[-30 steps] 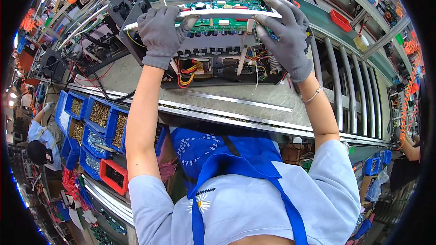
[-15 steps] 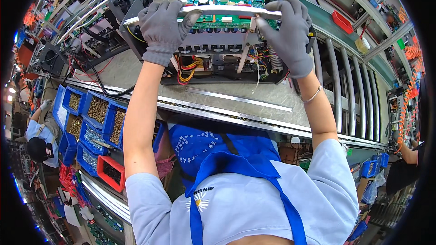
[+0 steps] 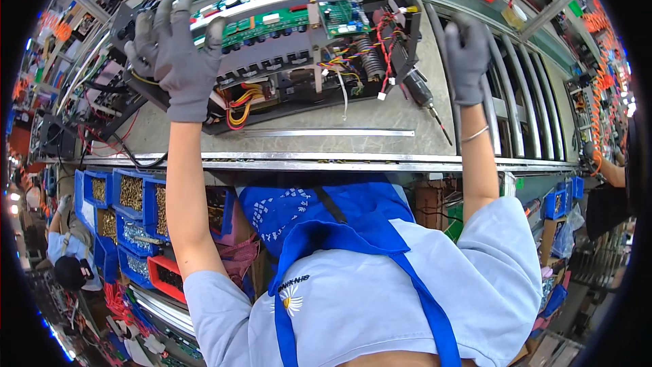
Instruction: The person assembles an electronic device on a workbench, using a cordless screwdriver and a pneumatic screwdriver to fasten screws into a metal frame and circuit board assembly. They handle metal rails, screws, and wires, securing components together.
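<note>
Far left, below the desk (image 3: 326, 143): blue bins (image 3: 129, 194) full of small brass bits, close by for easy picking, plus one red bin (image 3: 166, 275). Up on top, left hand (image 3: 173, 54) in a grey glove, grip wrapped over the left top edge of the open metal box (image 3: 299, 47), maybe to keep it from sliding. Inside the box: green boards, a tangle of yellow, red and orange wires, all showing with the cover off. Just right of the box, a screwdriver tool (image 3: 424, 98) lying flat on the desk, within reach. Then right hand (image 3: 467, 58), also gloved, fingers curled down, holding nothing, resting by the grey rails (image 3: 516, 88), apart from the box.
</note>
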Available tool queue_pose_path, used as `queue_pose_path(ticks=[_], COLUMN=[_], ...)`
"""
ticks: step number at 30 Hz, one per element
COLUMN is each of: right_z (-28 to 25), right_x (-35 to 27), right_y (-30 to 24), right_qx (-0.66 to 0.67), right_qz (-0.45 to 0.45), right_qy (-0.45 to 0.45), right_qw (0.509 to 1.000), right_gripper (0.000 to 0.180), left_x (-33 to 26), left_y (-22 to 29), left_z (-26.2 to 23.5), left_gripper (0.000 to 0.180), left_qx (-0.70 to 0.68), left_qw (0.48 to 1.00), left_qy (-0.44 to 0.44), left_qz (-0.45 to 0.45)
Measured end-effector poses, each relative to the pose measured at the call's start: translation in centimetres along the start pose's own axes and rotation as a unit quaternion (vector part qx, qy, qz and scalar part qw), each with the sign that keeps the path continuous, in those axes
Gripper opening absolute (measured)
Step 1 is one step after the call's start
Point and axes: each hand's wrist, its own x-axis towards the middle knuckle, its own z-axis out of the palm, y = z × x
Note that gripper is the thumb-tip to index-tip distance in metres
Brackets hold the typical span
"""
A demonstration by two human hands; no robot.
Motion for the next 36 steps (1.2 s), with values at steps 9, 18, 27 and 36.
queue_pose_path(ticks=[9,18,27,36], right_z=[5.2,0.9,-6.2,-6.7], right_x=[-12.3,-9.7,-0.9,1.3], right_y=[5.4,9.1,-1.4,-19.0], right_qx=[-0.103,0.293,0.539,0.894], right_qz=[0.124,0.426,0.125,-0.035], right_qy=[-0.309,-0.261,0.133,-0.035], right_qw=[0.937,0.815,0.822,0.446], right_gripper=[0.072,0.033,0.045,0.024], left_x=[0.3,-11.7,-26.7,-27.5], left_y=[0.8,1.0,-14.8,-16.3], left_z=[-0.4,-14.0,-34.9,-37.1], left_gripper=[0.049,0.052,0.028,0.02], left_qx=[-0.062,0.13,0.217,0.056], left_qw=[0.996,0.985,0.71,0.642], left_qy=[0.047,-0.111,-0.489,-0.444], left_qz=[0.054,-0.036,-0.457,-0.623])
